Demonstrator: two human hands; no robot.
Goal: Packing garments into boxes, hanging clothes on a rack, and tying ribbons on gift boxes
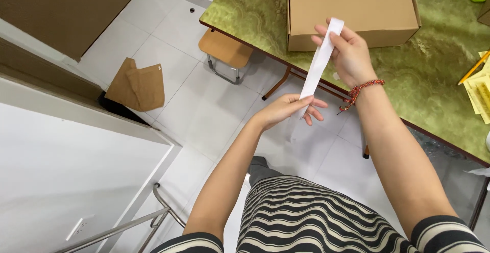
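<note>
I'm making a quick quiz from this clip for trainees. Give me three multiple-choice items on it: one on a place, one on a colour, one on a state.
1. Where is the cardboard box?
A. on the floor
B. on the green table
C. on the chair

2. What colour is the strip held in the hands?
A. white
B. yellow
C. brown

3. How is the strip held?
A. crumpled in one fist
B. lying loose on the table
C. stretched between the right hand above and the left hand below

Answers:
1 B, the box rests on the green tabletop near its edge.
2 A, the strip is plain white against the floor tiles.
3 C, the fingers of each hand pinch one end, and the strip runs straight between them.
</note>
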